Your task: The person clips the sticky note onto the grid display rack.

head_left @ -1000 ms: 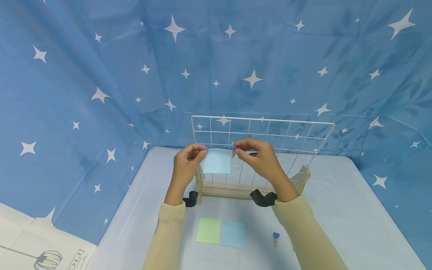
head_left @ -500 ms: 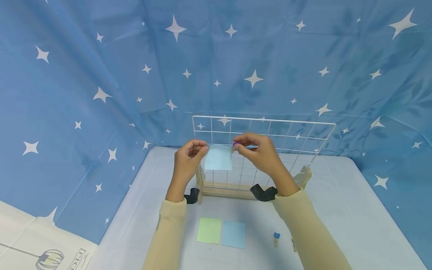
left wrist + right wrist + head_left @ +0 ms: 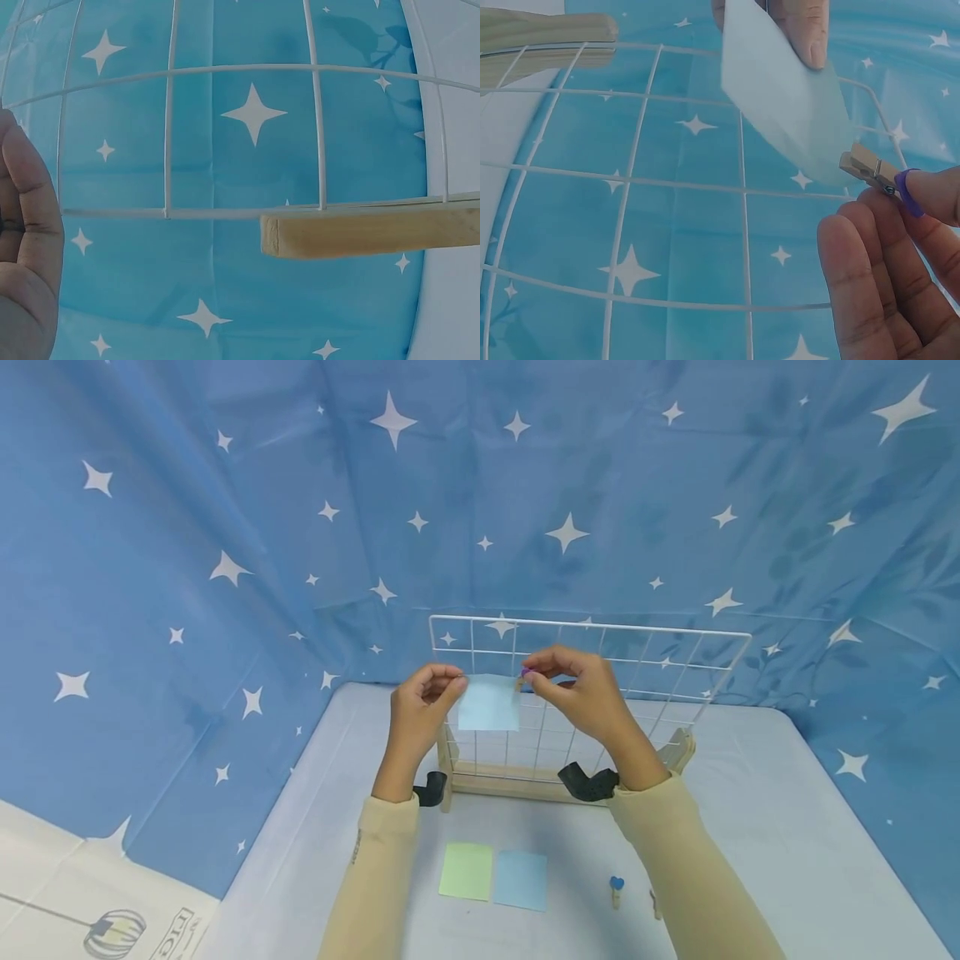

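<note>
My left hand [image 3: 422, 708] pinches a light blue sticky note [image 3: 488, 703] by its upper left corner, in front of the white wire grid [image 3: 637, 661]. Between thumb and forefinger my right hand [image 3: 583, 695] grips a small wooden clothespin [image 3: 869, 166] with a purple decoration on it. The clothespin's tip is right at the note's upper right corner. In the right wrist view the note [image 3: 784, 97] looks slightly curved, and left-hand fingers show behind it. Only the edge of the left hand [image 3: 28, 247] appears in the left wrist view.
The grid stands on a wooden base [image 3: 510, 785] upon a white-covered table [image 3: 757, 827]. Nearer lie a green sticky note [image 3: 466, 872], a blue sticky note [image 3: 521, 881] and a clothespin with a blue heart [image 3: 617, 891]. Another small clothespin [image 3: 656, 904] is partly behind the right sleeve.
Both hands have risen slightly, carrying the sticky note and the clothespin up against the grid. The things lying on the table have not moved.
</note>
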Available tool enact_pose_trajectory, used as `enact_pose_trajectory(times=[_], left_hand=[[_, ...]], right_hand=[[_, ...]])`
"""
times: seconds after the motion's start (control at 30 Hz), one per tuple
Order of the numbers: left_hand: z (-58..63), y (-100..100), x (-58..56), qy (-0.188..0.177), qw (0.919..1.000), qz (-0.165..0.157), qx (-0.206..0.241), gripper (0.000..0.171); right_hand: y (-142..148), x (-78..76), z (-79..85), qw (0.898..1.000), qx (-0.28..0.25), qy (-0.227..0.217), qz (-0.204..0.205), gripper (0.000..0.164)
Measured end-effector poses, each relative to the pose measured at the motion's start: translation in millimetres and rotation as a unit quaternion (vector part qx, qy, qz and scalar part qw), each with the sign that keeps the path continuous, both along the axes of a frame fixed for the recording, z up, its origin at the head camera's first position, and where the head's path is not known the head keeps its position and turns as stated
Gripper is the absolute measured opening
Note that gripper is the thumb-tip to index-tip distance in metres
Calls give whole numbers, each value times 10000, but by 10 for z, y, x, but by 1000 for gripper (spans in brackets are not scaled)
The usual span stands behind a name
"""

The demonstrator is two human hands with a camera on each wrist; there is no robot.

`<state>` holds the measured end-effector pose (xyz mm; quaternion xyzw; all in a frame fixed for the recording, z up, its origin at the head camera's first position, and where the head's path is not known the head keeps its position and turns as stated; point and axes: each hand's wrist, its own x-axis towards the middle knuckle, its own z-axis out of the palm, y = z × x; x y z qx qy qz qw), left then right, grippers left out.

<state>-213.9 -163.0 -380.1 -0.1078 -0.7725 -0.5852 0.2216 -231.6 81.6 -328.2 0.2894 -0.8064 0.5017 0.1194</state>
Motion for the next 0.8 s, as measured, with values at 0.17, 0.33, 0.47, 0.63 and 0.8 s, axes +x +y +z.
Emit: enact_pose_trajectory(times=[0.17, 0.33, 0.47, 0.63, 0.8], left_hand=[[6, 25, -19, 43, 9999, 134, 51, 20], [15, 38, -44, 144, 9996, 231, 100, 18], [31, 31, -65, 177, 9995, 245, 98, 18], [69, 30, -80, 174, 9993, 279, 153, 18], [97, 39, -103, 192, 9992, 258, 221, 17]], right_hand=[[-11, -6, 36, 10000, 24, 59, -51, 14], [-25, -13, 48, 9999, 61, 113, -114, 14], [-40, -18, 69, 9997, 75, 156, -148, 13], [-67, -32, 111, 9996, 90, 240, -141, 12], [-80, -24, 154, 9996, 108, 197, -155, 11]])
